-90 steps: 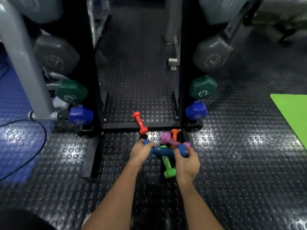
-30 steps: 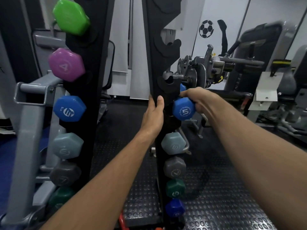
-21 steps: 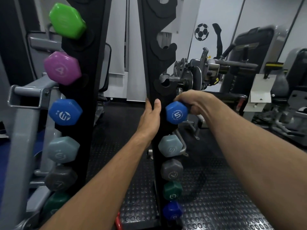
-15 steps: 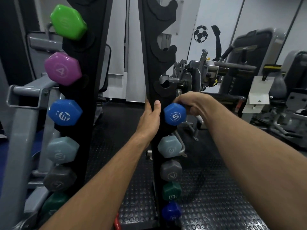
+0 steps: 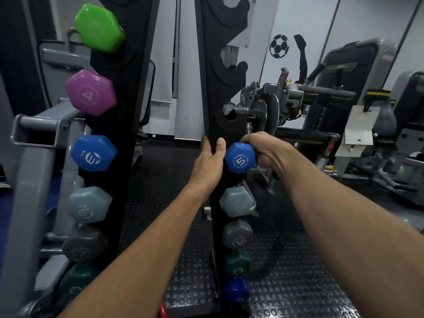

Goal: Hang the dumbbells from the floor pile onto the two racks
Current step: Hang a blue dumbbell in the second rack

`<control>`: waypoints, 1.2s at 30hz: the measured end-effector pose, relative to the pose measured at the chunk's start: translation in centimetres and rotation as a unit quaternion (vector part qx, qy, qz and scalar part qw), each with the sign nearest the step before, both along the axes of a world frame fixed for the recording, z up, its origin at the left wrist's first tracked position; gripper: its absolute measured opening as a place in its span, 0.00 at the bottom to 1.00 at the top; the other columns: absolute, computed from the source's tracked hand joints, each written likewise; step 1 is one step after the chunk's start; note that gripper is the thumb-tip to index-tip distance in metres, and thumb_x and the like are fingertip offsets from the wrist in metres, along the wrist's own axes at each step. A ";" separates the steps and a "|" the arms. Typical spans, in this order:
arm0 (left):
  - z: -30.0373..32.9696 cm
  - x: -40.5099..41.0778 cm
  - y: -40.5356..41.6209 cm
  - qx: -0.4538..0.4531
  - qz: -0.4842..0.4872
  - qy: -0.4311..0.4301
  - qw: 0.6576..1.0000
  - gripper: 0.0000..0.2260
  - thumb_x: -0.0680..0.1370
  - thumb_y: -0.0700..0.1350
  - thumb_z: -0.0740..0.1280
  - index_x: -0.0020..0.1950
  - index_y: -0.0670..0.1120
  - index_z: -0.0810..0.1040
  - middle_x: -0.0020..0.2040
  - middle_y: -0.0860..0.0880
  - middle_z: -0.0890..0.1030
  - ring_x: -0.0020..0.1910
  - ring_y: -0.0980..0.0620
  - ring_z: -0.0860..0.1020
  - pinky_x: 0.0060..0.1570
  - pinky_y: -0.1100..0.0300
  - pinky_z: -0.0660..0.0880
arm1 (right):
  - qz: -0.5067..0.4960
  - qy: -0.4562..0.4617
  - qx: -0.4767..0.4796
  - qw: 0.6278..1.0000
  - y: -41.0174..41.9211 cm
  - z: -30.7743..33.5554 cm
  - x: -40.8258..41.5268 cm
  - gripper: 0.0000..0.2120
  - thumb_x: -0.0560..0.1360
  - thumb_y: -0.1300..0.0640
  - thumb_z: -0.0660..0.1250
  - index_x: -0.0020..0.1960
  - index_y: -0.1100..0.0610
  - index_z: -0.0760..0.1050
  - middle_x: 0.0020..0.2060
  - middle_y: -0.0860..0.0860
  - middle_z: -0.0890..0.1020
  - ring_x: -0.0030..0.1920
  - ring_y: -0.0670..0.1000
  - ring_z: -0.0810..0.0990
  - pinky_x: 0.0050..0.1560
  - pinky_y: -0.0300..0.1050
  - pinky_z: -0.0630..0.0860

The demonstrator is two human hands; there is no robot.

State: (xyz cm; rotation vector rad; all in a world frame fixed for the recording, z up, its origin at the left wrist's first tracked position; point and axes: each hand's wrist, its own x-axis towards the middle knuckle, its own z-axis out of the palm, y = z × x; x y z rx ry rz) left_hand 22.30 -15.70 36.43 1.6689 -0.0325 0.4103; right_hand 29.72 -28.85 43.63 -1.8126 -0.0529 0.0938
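Two black upright racks stand before me. My right hand [image 5: 267, 152] grips the blue dumbbell [image 5: 239, 158] marked 5 behind its near head, holding it against the right rack [image 5: 211, 88] just below an empty hook. My left hand [image 5: 210, 161] clasps the right rack's upright, thumb on its front face. Under the blue dumbbell hang several others: pale blue [image 5: 236, 201], grey [image 5: 237, 235], dark green [image 5: 237, 263] and dark blue [image 5: 237, 291]. The left rack [image 5: 128, 88] carries several, from green [image 5: 98, 27] at the top downward. The floor pile is hidden, except a red bit [image 5: 163, 311] at the bottom edge.
The right rack's upper hooks [image 5: 229, 65] hold nothing. A grey machine frame [image 5: 34, 157] stands left of the left rack. Weight machines [image 5: 298, 95] fill the right background. Black studded rubber flooring [image 5: 286, 271] lies between and around the racks.
Three seconds ago both hands were lifting the blue dumbbell from the floor pile. Over the last second my right hand has lowered it slightly along the right rack; my left hand stayed on the upright.
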 end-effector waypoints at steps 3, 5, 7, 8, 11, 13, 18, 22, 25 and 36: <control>-0.2 -0.1 0.1 0.030 0.008 -0.012 0.999 0.46 0.69 0.78 0.61 0.83 0.59 0.57 0.74 0.51 0.76 0.71 0.50 0.75 0.71 0.47 0.73 | -0.018 0.010 0.012 1.000 0.1 0.0 -0.1 0.03 0.78 0.68 0.65 0.51 0.66 0.75 0.40 0.60 0.81 0.35 0.57 0.82 0.43 0.54 0.81; -0.5 0.2 0.2 0.047 0.013 -0.010 0.999 0.48 0.67 0.78 0.63 0.82 0.59 0.57 0.72 0.51 0.77 0.70 0.50 0.77 0.69 0.46 0.75 | -0.020 0.014 0.007 1.000 0.1 0.3 -0.1 0.01 0.78 0.68 0.65 0.50 0.66 0.74 0.42 0.61 0.81 0.36 0.57 0.82 0.42 0.55 0.82; -0.5 0.3 0.3 0.057 0.023 -0.006 0.998 0.48 0.67 0.77 0.63 0.82 0.59 0.57 0.73 0.50 0.77 0.70 0.49 0.77 0.69 0.46 0.76 | -0.025 0.008 -0.002 1.000 0.2 0.4 0.2 0.01 0.78 0.68 0.65 0.48 0.65 0.74 0.42 0.61 0.81 0.36 0.58 0.82 0.47 0.57 0.82; -0.5 0.4 0.4 0.062 0.025 -0.006 0.998 0.47 0.68 0.77 0.62 0.82 0.59 0.57 0.73 0.49 0.77 0.70 0.49 0.77 0.69 0.45 0.76 | -0.029 0.002 -0.006 1.000 0.3 0.4 0.5 0.01 0.77 0.68 0.65 0.48 0.65 0.75 0.42 0.61 0.81 0.37 0.58 0.82 0.49 0.58 0.82; -0.5 0.1 0.3 0.077 0.027 -0.009 0.997 0.40 0.76 0.70 0.64 0.83 0.56 0.56 0.73 0.48 0.77 0.70 0.48 0.76 0.69 0.44 0.75 | -0.037 -0.018 -0.026 0.999 0.5 0.3 0.9 0.02 0.76 0.68 0.65 0.46 0.65 0.76 0.40 0.60 0.82 0.41 0.60 0.83 0.55 0.60 0.81; -0.4 0.1 0.4 0.088 0.034 -0.012 0.995 0.37 0.79 0.66 0.64 0.84 0.55 0.56 0.73 0.48 0.77 0.70 0.47 0.76 0.69 0.44 0.75 | -0.040 -0.022 -0.033 0.998 0.4 0.1 1.0 0.02 0.77 0.67 0.65 0.47 0.65 0.76 0.40 0.60 0.82 0.41 0.60 0.83 0.55 0.59 0.81; -0.4 0.1 0.4 0.100 0.043 -0.021 0.994 0.38 0.79 0.66 0.65 0.83 0.53 0.57 0.70 0.50 0.79 0.68 0.49 0.78 0.67 0.48 0.77 | -0.024 -0.006 -0.024 0.999 -0.1 0.3 1.3 0.01 0.79 0.66 0.65 0.48 0.65 0.74 0.43 0.61 0.82 0.40 0.58 0.83 0.55 0.58 0.82; -0.3 -0.3 -0.3 0.109 0.057 -0.031 0.992 0.50 0.67 0.80 0.64 0.82 0.54 0.59 0.66 0.50 0.81 0.65 0.48 0.80 0.64 0.44 0.79 | -0.003 0.013 0.003 1.000 -0.7 0.7 1.5 0.08 0.79 0.65 0.65 0.57 0.67 0.76 0.44 0.61 0.82 0.36 0.57 0.82 0.42 0.53 0.82; -0.3 0.0 -0.4 0.117 0.075 -0.022 0.990 0.59 0.58 0.86 0.60 0.81 0.55 0.59 0.67 0.49 0.81 0.66 0.46 0.79 0.65 0.43 0.78 | 0.001 0.017 0.007 1.000 -0.8 1.0 1.5 0.06 0.79 0.65 0.65 0.55 0.66 0.76 0.42 0.60 0.82 0.35 0.56 0.83 0.37 0.51 0.82; -0.2 -0.1 -0.1 0.131 0.070 -0.026 0.989 0.41 0.76 0.68 0.68 0.82 0.51 0.59 0.67 0.49 0.80 0.67 0.46 0.79 0.67 0.43 0.77 | 0.000 -0.028 -0.011 1.000 -0.1 0.7 2.3 0.03 0.78 0.68 0.63 0.48 0.65 0.76 0.38 0.58 0.81 0.31 0.54 0.82 0.41 0.52 0.80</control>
